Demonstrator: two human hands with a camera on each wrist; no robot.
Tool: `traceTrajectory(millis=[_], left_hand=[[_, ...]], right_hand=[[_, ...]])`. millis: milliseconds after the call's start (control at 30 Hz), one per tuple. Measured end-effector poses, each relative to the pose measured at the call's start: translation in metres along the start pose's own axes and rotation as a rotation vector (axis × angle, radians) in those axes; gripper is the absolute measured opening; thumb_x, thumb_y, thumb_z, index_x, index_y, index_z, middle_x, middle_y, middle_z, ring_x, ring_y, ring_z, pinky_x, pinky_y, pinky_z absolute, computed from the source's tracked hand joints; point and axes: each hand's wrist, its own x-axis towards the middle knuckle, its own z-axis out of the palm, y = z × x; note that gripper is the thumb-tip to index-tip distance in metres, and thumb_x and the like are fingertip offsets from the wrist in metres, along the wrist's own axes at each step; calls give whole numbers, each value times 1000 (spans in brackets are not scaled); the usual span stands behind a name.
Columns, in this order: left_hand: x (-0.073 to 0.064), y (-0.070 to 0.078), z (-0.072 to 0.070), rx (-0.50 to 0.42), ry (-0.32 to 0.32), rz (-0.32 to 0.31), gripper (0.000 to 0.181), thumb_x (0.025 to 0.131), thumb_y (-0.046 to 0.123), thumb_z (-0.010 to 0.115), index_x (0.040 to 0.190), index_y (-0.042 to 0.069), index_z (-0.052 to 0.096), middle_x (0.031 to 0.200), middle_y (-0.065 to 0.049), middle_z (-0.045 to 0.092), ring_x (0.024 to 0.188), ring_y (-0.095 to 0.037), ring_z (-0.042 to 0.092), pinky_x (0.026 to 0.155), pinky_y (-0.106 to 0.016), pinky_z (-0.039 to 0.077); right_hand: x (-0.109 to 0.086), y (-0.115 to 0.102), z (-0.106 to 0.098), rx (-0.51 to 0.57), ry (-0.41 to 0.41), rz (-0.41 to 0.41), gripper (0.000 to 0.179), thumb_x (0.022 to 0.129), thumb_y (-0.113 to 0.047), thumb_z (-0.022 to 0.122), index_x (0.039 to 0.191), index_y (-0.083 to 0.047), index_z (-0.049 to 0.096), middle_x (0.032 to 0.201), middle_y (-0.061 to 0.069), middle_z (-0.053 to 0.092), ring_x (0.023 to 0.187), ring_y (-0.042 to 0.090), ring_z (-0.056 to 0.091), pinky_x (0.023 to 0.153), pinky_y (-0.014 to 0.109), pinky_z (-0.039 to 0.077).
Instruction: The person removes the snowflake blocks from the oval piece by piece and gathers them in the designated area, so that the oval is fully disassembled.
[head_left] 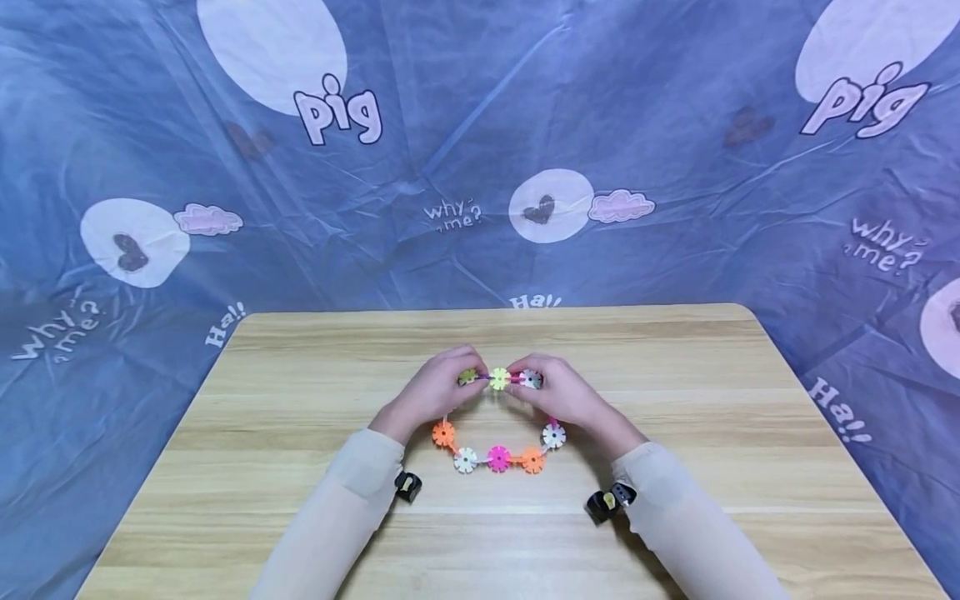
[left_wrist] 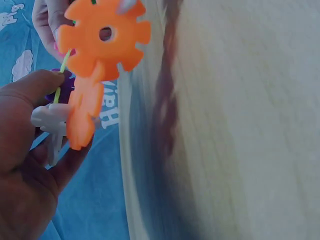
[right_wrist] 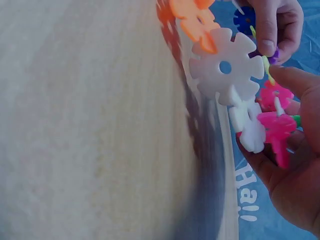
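Note:
A chain of plastic snowflake discs, slotted together edge to edge, hangs in a loop between the two hands. My left hand (head_left: 442, 385) pinches its upper left part at a purple disc (left_wrist: 62, 82), its thumb close to a yellow disc (head_left: 499, 379). From the other side, my right hand (head_left: 558, 387) pinches the upper right part by pink discs (right_wrist: 276, 95). Below hang an orange disc (head_left: 443, 434), a white disc (head_left: 465, 460), a magenta disc (head_left: 498, 458) and others. Fingers hide some joints, so I cannot tell whether every disc is locked.
The loop is over a light wooden table (head_left: 300, 500), whose far edge meets a blue printed cloth (head_left: 480, 125). A black wrist device (head_left: 408, 486) sits by the left sleeve, another (head_left: 602, 506) by the right sleeve.

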Motion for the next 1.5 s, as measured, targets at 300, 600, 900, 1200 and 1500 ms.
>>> traceTrajectory(millis=[300,600,900,1200,1500], left_hand=[[-10,11,-4,3,72,90,14,101,18,76,113,13,75,116,-2,78,112,-21,75,104,-38,61],[-15,12,-4,-14,153,197,11,100,12,76,111,9,75,109,-3,79,103,-19,77,95,-34,63],[-14,13,-7,-42,217,309,11,96,5,79,107,7,78,107,-6,80,100,-19,78,93,-30,64],[-14,22,-14,31,283,360,11,91,5,83,101,10,81,103,-3,83,93,-17,80,82,-29,65],[-15,29,-19,89,325,414,11,88,4,83,97,11,82,97,-1,83,87,-14,80,73,-27,64]], right_hand=[[-11,-9,-3,54,27,-69,28,102,-20,74,127,-7,76,121,9,79,113,27,74,106,53,59],[-13,-14,-4,74,42,-97,25,103,-20,74,125,-9,77,119,6,79,112,24,73,103,50,60],[-16,-23,-8,62,67,-138,24,102,-16,74,124,-7,76,118,8,79,112,28,74,102,53,60],[-20,-31,-14,91,59,-156,23,102,-15,74,124,-5,76,115,9,78,80,24,76,79,31,64],[-24,-39,-19,147,17,-143,22,103,-12,74,123,-5,77,107,9,75,60,9,63,57,27,57]])
